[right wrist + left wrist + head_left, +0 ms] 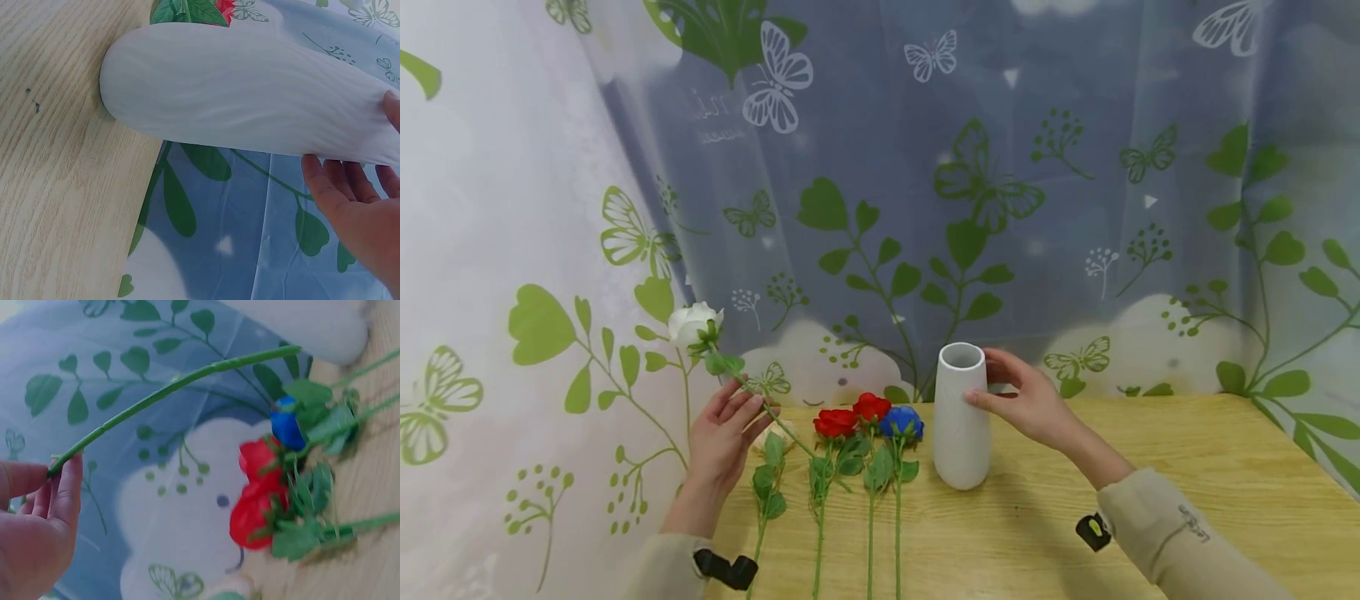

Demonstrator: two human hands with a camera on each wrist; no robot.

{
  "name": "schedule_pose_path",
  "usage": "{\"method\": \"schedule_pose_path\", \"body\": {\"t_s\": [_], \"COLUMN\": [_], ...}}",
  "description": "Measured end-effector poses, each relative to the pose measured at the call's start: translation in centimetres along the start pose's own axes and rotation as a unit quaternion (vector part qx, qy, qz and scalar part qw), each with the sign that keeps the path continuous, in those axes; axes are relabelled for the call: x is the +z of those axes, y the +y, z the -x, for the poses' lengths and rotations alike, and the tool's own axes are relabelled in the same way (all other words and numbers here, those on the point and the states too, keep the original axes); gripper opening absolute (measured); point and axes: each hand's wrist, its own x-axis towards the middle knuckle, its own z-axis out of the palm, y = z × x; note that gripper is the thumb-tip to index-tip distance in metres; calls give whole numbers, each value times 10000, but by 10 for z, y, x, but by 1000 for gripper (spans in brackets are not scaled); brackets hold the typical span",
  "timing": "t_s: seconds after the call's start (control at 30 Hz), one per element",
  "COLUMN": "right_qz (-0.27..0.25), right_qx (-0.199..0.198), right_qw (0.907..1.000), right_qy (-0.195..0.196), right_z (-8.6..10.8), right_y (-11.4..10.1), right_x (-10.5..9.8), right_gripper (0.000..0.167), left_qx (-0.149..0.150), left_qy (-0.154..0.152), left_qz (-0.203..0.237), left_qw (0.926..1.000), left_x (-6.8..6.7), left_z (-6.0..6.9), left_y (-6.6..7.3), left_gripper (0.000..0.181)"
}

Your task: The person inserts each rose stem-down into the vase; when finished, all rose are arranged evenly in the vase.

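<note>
A white artificial rose hangs in the air at the left, its green stem slanting down to the right. My left hand pinches that stem between thumb and fingers, below the flower head. In the left wrist view the stem's free end reaches toward the white vase. The tall white vase stands upright on the table. My right hand holds it near the rim, thumb on the front and fingers round the right side. In the right wrist view the vase fills the upper part, with fingertips against its side.
On the wooden table lie two red roses, a blue rose and a pale rose, stems toward me. A patterned curtain with leaves and butterflies hangs behind and to the left of the table.
</note>
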Motion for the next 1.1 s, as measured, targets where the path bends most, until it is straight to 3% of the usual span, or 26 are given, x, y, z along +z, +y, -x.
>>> {"method": "schedule_pose_path", "body": {"t_s": [0.27,0.43,0.9,1.1], "right_qz": [32,54,124,100], "right_qx": [-87,-94,-81,-103], "right_qw": [10000,9999,9999,9999], "right_qy": [-9,2,37,57], "right_z": [1,0,2,2], "right_y": [2,2,1,-2], "right_x": [0,-1,0,-1], "right_gripper": [71,72,72,71], "left_qx": [327,437,704,941], "left_qy": [211,149,115,164], "left_qz": [661,1172,1803,1833], "left_qw": [9971,9920,9810,9784], "left_x": [29,48,108,131], "left_z": [-3,-5,-7,-8], "left_y": [20,31,41,39], "left_gripper": [34,33,33,29]}}
